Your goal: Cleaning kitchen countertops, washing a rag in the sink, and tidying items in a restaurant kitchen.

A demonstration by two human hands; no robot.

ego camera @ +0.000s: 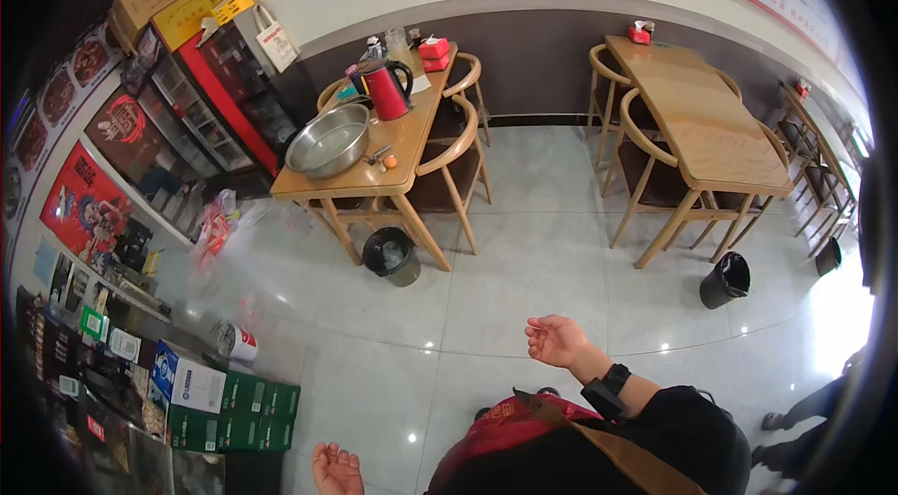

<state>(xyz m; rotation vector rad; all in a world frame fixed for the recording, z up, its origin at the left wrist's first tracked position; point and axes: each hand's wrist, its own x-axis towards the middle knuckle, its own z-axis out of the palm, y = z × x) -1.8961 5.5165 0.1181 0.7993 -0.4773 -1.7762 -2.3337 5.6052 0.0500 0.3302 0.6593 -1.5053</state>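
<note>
My right hand (556, 342) is held out over the tiled floor, palm partly up, fingers loosely curled and empty. A black strap device (609, 386) sits on that wrist. My left hand (337, 470) shows at the bottom edge, also empty, its fingers bent and slightly apart. It is nearest to green cartons (242, 418) stacked at the lower left. Farther ahead, a wooden table (337, 187) bears a large steel basin (328, 143) that seems to hold water. Behind the basin stands a red electric kettle (388, 89). A small orange round object (390, 161) lies near the table's front edge.
Wooden armchairs (459, 151) flank the table. A second table (715, 116) stands to the right. Black bins (391, 258) sit on the floor, one before each table. A white bucket (238, 342) and plastic bags (217, 225) are at left. Another person's legs (807, 425) show at right.
</note>
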